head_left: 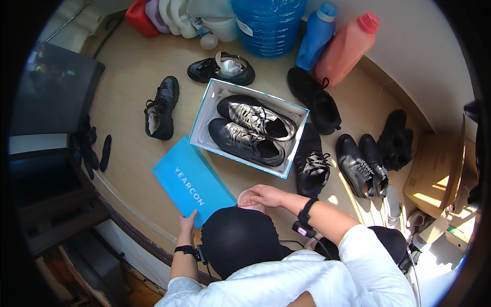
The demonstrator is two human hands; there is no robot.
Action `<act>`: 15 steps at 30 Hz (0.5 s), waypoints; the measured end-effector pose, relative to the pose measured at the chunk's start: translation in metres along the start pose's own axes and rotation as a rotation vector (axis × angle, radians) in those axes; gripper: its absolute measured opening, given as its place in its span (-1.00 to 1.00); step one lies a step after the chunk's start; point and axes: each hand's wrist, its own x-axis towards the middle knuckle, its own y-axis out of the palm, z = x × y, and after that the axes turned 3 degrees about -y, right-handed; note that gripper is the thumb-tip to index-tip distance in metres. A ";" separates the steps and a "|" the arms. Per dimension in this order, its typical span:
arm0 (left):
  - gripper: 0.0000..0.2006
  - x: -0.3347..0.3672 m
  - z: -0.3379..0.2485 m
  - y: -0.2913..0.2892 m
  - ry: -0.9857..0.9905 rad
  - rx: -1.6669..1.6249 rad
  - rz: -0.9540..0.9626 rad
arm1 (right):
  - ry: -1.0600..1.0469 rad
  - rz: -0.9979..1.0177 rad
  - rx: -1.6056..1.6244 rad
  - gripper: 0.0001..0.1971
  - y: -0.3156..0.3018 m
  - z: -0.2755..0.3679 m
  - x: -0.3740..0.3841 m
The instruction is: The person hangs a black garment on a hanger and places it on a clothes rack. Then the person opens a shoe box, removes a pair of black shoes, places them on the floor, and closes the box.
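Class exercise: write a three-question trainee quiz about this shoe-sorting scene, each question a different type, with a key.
1. True or false: the open shoebox holds a pair of shoes.
2. What does the left hand rest on? A) the blue lid B) the red bottle C) a boot
3. Fill in: the right hand touches a small pink ____.

Key: 1 true; 2 A; 3 cup (it looks like one, partly hidden by the hand).
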 end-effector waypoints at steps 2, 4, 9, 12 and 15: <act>-0.26 -0.032 -0.027 -0.001 -0.006 -0.059 -0.013 | 0.040 0.077 -0.008 -0.40 0.004 -0.002 0.023; -0.30 -0.039 -0.031 -0.006 -0.029 -0.138 -0.023 | 0.100 0.156 0.029 -0.30 0.005 0.008 0.037; -0.31 -0.018 -0.004 -0.031 -0.063 -0.365 0.166 | 0.101 0.182 0.092 -0.27 0.000 0.028 0.043; -0.46 -0.016 -0.013 -0.042 -0.046 -0.122 0.179 | 0.053 0.190 0.114 -0.33 -0.013 0.029 0.034; -0.51 -0.019 -0.009 -0.054 -0.012 -0.434 0.350 | 0.028 0.199 0.181 -0.43 -0.035 0.040 0.008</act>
